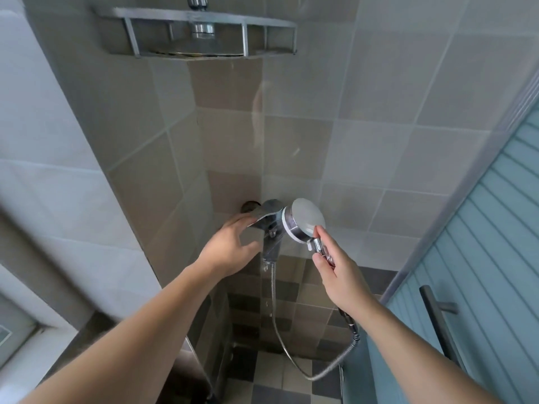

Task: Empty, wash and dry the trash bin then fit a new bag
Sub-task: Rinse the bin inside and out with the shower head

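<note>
My right hand (335, 266) grips the handle of a chrome hand shower (306, 221), whose round head sits level with the wall tap. Its metal hose (291, 354) loops down toward the floor and back up to my wrist. My left hand (230, 246) has its fingers and thumb curled round the lever of the chrome mixer tap (269, 225) in the tiled corner. Water drips below the tap. No trash bin or bag is in view.
A metal corner shelf (198, 33) hangs overhead with a chrome pipe through it. Grey tiled walls meet in the corner. A ribbed glass door with a dark handle (437, 313) stands at the right. Checkered floor tiles (277, 383) lie below; a window frame sits at the lower left.
</note>
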